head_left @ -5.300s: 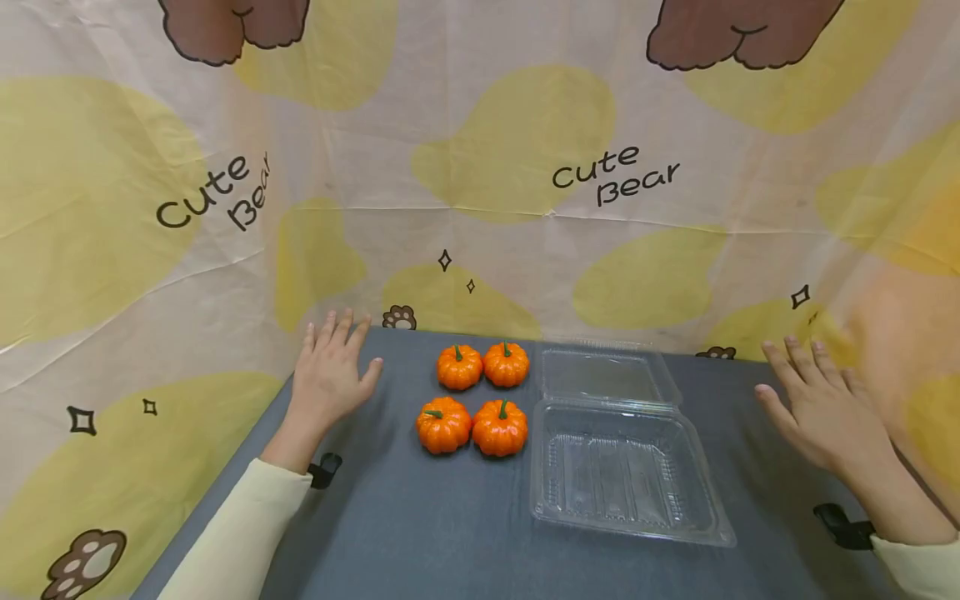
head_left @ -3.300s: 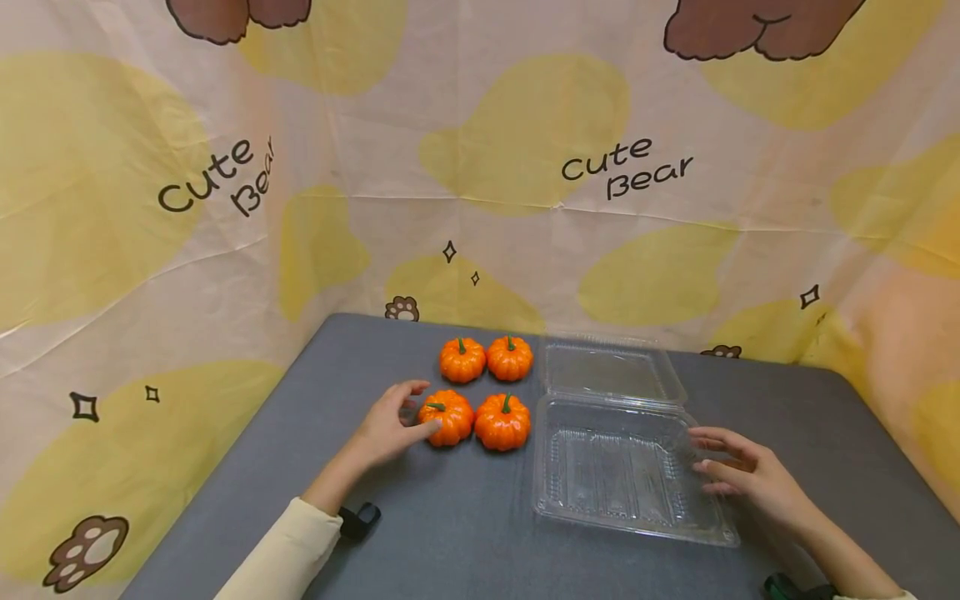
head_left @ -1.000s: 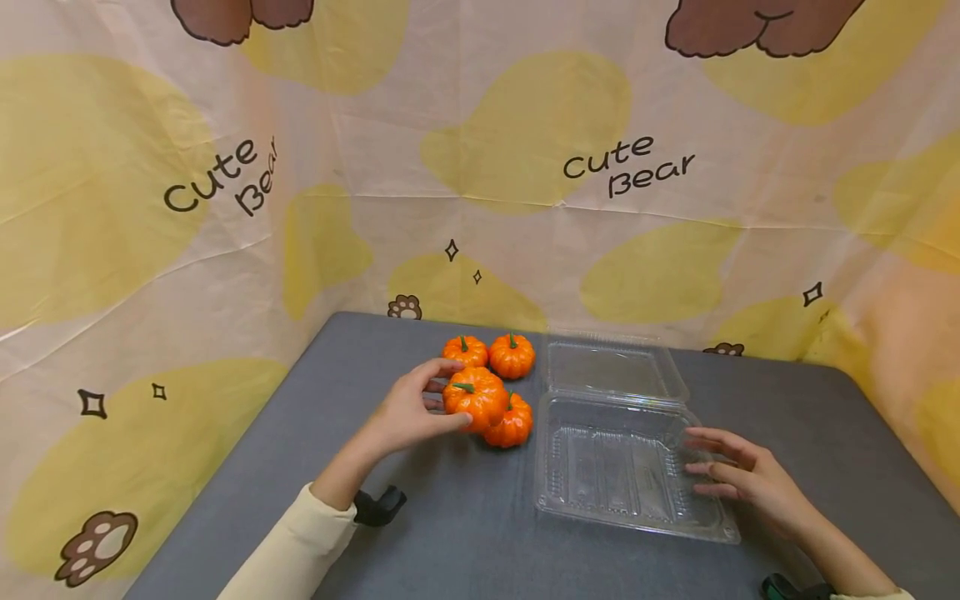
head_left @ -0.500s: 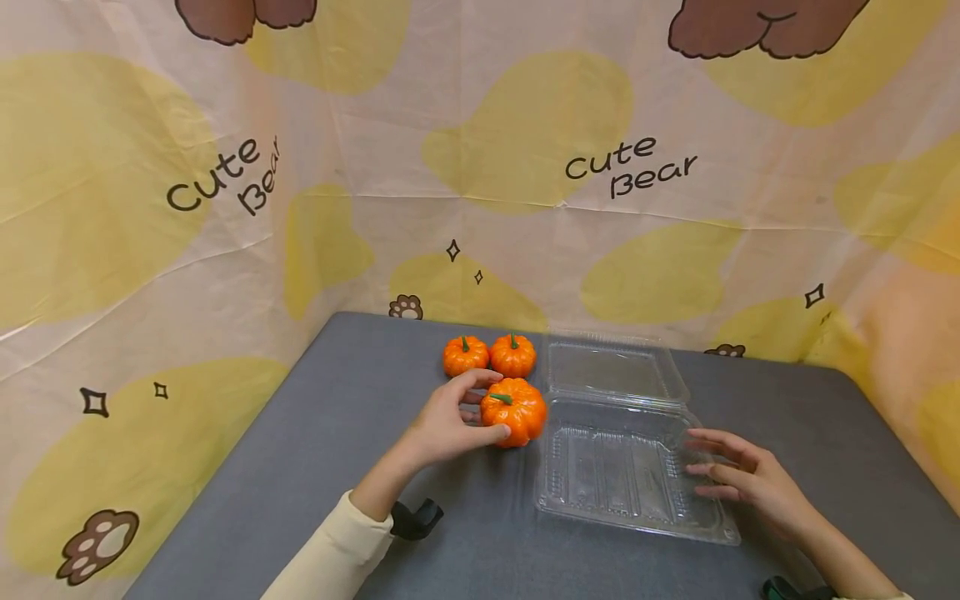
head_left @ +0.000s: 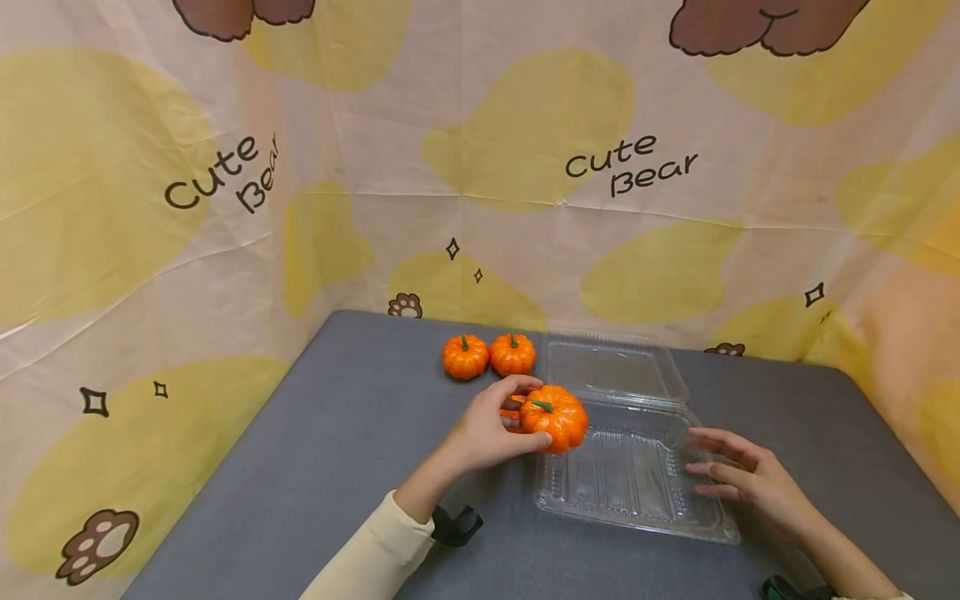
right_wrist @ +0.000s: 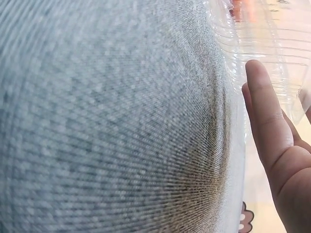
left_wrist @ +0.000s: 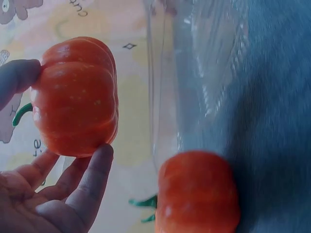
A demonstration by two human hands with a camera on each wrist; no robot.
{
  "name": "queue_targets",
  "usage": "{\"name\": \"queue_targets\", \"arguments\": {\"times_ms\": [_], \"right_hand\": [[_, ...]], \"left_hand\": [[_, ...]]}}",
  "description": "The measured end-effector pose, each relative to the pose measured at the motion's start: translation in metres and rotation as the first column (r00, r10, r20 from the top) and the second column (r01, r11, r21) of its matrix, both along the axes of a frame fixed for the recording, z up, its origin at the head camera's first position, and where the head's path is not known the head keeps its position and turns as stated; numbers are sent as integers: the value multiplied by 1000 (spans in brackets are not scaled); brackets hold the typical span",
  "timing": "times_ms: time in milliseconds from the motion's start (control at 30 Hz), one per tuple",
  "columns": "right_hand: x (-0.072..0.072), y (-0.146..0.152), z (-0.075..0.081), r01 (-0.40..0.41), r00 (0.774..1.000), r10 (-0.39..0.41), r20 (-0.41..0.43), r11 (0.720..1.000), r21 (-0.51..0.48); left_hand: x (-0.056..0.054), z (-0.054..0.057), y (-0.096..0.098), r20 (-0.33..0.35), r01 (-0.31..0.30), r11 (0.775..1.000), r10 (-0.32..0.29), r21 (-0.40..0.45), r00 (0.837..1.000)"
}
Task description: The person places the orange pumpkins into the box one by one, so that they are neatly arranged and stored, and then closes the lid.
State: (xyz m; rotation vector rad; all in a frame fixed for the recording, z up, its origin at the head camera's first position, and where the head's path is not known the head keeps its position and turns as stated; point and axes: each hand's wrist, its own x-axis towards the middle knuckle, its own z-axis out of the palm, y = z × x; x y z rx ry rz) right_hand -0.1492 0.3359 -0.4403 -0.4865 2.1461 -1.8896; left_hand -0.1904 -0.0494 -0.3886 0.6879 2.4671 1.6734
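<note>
My left hand grips a small orange pumpkin with a green stem, thumb and fingers round its sides. In the head view it overlaps the left rim of a clear plastic clamshell box, whose lid lies folded back. In the left wrist view the held pumpkin is off the table, with another pumpkin below it. That second pumpkin is mostly hidden behind the left hand in the head view. My right hand, fingers loosely bent and holding nothing, is at the box's right side.
Two more pumpkins, one on the left and one on the right, sit side by side at the back of the grey table. A patterned cloth hangs behind and along the sides.
The left hand took hold of the front left pumpkin, lifted it and carried it right, past the front right pumpkin to the box's left edge. The right hand came in beside the box, then stayed.
</note>
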Motion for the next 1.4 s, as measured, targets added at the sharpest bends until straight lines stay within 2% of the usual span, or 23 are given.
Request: {"name": "queue_targets", "arguments": {"times_ms": [200,367,633,933,1400], "right_hand": [[0,0,1,6,1000,-6,-7,1000,3],[0,-1,1,26,999,-26,17,999,27],[1,-2,1,41,998,-42,40,998,37],[0,-2,1,40,998,-42,43,998,50],[1,-3,1,18,999,-19,36,1000,24]], "left_hand": [[1,-5,19,38,22,1000,-21,-14,999],[3,-7,34,69,33,999,-32,-9,997],[5,-20,58,69,66,998,-65,-22,995],[10,-20,79,29,71,987,-67,-144,997],[16,-29,114,64,71,970,-57,-232,996]]}}
